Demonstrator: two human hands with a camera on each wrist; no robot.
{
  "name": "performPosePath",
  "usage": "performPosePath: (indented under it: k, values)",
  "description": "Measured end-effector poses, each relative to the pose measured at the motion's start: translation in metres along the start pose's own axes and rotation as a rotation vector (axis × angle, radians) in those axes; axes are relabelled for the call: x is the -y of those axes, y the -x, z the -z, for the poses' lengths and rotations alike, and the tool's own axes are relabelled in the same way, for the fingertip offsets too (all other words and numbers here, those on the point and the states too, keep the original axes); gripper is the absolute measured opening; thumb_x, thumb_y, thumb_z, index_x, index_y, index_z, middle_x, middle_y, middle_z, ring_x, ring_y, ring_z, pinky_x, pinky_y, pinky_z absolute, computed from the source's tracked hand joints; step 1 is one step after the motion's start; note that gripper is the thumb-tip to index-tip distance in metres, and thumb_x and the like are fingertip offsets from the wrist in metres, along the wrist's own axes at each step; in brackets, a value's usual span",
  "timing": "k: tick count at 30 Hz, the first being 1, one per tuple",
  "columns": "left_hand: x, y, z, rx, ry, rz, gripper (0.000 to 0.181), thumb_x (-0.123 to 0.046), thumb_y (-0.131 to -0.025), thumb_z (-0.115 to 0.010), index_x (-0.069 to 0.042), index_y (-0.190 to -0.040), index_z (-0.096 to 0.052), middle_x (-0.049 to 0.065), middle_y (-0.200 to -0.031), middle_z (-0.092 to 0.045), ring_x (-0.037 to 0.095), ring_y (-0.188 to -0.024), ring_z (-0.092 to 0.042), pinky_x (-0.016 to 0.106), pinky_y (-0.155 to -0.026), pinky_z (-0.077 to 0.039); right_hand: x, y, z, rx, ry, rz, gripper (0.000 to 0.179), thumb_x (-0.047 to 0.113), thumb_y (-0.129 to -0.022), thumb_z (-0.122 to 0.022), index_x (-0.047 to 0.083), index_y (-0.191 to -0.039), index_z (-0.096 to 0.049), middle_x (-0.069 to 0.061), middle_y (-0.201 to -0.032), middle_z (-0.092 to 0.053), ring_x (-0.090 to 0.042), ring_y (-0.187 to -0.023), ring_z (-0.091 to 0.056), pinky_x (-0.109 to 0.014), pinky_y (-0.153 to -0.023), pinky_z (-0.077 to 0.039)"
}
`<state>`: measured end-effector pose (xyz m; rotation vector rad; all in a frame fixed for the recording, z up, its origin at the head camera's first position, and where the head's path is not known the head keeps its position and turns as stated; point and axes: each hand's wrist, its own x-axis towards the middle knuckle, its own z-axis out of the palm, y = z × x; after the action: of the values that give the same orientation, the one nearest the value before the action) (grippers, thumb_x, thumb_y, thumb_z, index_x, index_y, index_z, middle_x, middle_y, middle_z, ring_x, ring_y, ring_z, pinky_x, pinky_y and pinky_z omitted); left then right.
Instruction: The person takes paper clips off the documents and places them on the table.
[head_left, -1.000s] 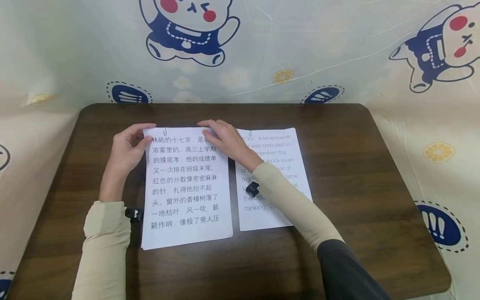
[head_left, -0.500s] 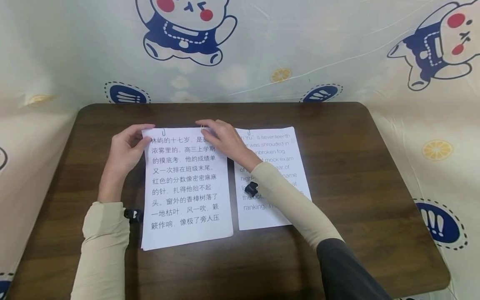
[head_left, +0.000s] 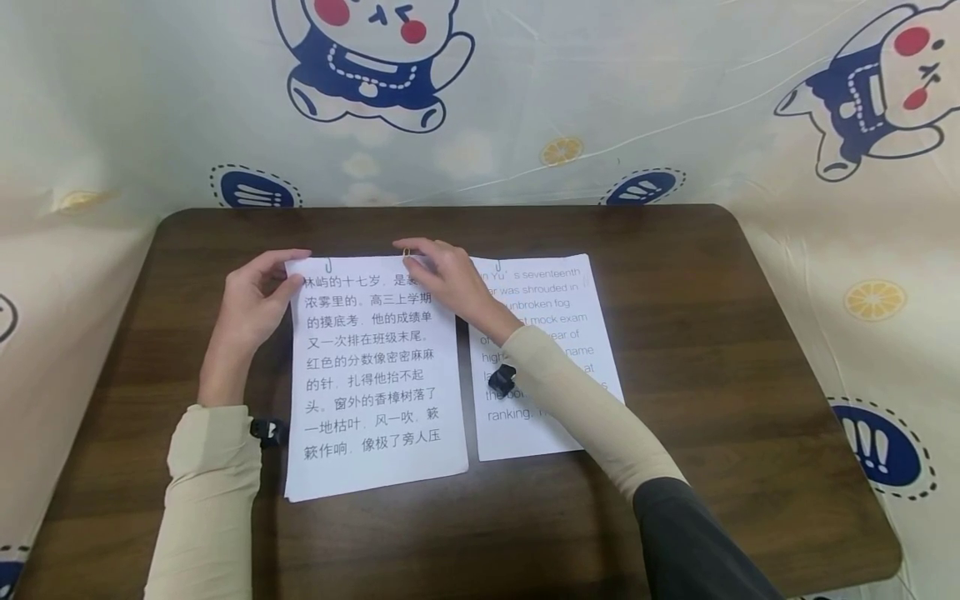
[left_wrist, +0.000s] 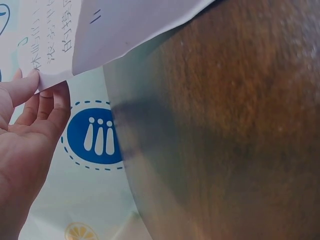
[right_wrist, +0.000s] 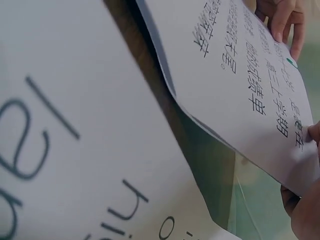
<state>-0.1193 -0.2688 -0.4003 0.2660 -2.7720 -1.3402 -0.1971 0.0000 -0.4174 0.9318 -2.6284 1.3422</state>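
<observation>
A stack of paper sheets (head_left: pixel 371 367) with large Chinese print lies to the left on the table, its top edge lifted in the wrist views. My left hand (head_left: pixel 255 296) pinches the top left corner, thumb in front and fingers behind, as the left wrist view (left_wrist: pixel 35 130) shows. A green paper clip (head_left: pixel 327 265) sits on the top edge near that hand. Farther right along this edge, my right hand (head_left: pixel 457 283) pinches a yellowish paper clip (head_left: pixel 407 252) between thumb and index finger. In the right wrist view only part of the right hand (right_wrist: pixel 307 210) appears.
Partly beneath my right forearm lies a second stack of sheets (head_left: pixel 547 292) with English print, a clip (head_left: pixel 498 266) at its top. The dark wooden table (head_left: pixel 720 375) meets a printed curtain (head_left: pixel 510 92) at the back.
Both hands keep nearly the same place and grip. The whole head view has shifted very slightly; the sheets have barely moved.
</observation>
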Motion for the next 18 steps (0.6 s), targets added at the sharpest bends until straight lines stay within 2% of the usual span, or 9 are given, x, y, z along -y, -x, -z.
performPosePath:
  k: [5, 9, 18]
  values:
    - [-0.0002, 0.0005, -0.0007, -0.005, -0.003, -0.013, 0.042, -0.028, -0.102, -0.055, -0.025, -0.144, -0.055, 0.01, -0.137, -0.059, 0.017, -0.111, -0.055, 0.007, -0.083, -0.045, -0.0014, -0.0015, -0.0013, -0.026, -0.085, -0.05, 0.031, 0.02, -0.101, -0.059, 0.015, -0.131, -0.065, -0.003, -0.113, -0.075, -0.009, -0.099, -0.067, -0.021, -0.091, -0.045]
    - [-0.0003, 0.0006, -0.001, -0.008, -0.003, -0.015, 0.042, -0.028, -0.102, -0.055, -0.026, -0.144, -0.055, 0.01, -0.137, -0.06, 0.017, -0.111, -0.055, 0.005, -0.082, -0.045, 0.0, -0.001, -0.0007, -0.043, -0.148, -0.092, 0.029, 0.02, -0.1, -0.061, 0.016, -0.129, -0.067, -0.002, -0.111, -0.075, -0.009, -0.102, -0.067, -0.022, -0.095, -0.045]
    - [0.0012, 0.0006, -0.0024, -0.003, 0.004, -0.014, 0.042, -0.029, -0.102, -0.055, -0.026, -0.144, -0.055, 0.01, -0.138, -0.059, 0.017, -0.111, -0.056, 0.004, -0.08, -0.045, 0.0014, -0.0012, -0.0008, -0.102, -0.278, -0.218, 0.026, 0.018, -0.1, -0.061, 0.02, -0.125, -0.069, 0.001, -0.104, -0.074, -0.007, -0.098, -0.067, -0.022, -0.095, -0.049]
